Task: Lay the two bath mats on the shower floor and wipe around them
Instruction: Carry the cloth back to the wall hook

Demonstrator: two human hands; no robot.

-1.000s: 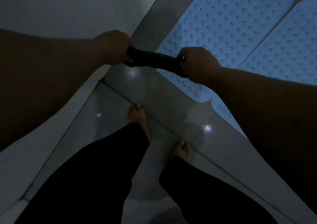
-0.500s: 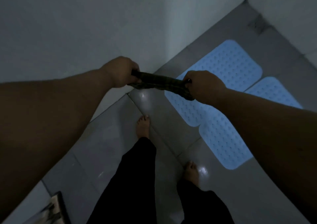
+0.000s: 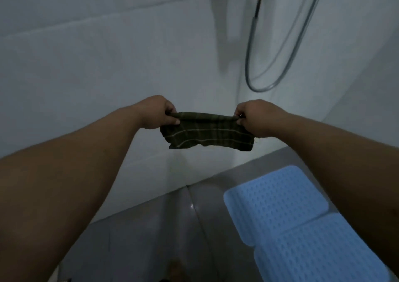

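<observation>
Light: dim, bluish-grey all over.
Glare: small highlight on the floor (image 3: 191, 206).
Shadow: soft dark streak on the wall (image 3: 222, 33).
Edges: wide-angle bend.
Sharpness: soft, grainy; foot (image 3: 176, 268) blurred.

The cloth (image 3: 207, 131) is dark olive green, crossed by thin pale stripes that form a plaid check. The two bath mats (image 3: 287, 223) are light blue, each covered in a regular grid of small darker dimples. The shower floor (image 3: 151, 234) is plain glossy grey tile with a few white glints. The wall (image 3: 86, 55) is pale grey-white tile. The shower hose (image 3: 280, 44) is silvery grey.
</observation>
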